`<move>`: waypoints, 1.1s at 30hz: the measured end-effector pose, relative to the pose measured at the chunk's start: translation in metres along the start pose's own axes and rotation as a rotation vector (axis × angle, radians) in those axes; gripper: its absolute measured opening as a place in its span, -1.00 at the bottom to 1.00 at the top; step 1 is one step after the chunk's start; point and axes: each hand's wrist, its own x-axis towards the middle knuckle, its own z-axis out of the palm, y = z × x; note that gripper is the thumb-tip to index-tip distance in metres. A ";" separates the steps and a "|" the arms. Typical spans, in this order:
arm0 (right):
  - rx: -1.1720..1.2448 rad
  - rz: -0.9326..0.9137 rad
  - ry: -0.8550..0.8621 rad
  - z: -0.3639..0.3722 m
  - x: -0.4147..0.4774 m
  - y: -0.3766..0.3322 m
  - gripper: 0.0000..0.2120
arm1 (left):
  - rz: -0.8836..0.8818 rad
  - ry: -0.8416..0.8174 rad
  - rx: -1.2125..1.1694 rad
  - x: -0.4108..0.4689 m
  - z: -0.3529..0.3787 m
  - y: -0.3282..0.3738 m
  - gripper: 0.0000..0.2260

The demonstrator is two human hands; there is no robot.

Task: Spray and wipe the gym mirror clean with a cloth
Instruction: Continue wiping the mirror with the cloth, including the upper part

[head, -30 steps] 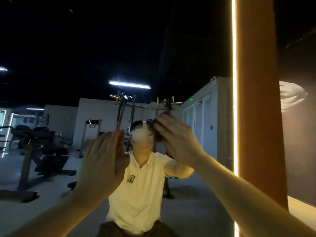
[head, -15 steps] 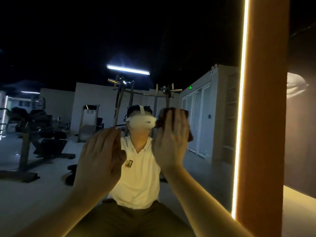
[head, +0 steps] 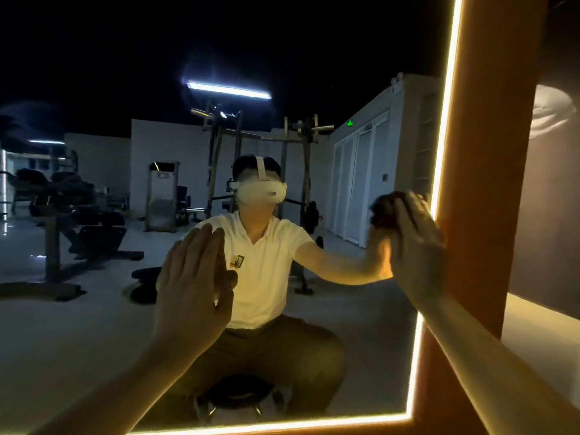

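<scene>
While the fingers (head: 414, 211) of our right hand (head: 414, 246) are lying fairly straight over the dark cloth (head: 381, 211), we are pressing it flat against the mirror (head: 94, 324), just beside the glowing light strip (head: 445, 120) along its right edge. Our left hand (head: 194, 277) is resting on the glass lower down and nearer the middle, fingers straight and together, holding nothing. An orange frame (head: 483, 152) is bordering the strip, and gym machines (head: 62, 208) are showing in the reflection.
</scene>
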 end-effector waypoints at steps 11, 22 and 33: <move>0.243 0.008 -0.003 0.055 -0.048 -0.222 -0.41 | 0.009 -0.021 -0.002 -0.045 -0.015 -0.028 -0.33; 0.046 -0.600 -0.199 0.045 -0.090 -0.113 -0.49 | 0.022 -0.065 0.028 -0.086 0.005 -0.015 -0.30; 0.222 0.384 0.112 0.050 -0.130 -0.109 -0.50 | 0.041 -0.058 0.045 -0.096 0.019 -0.023 -0.25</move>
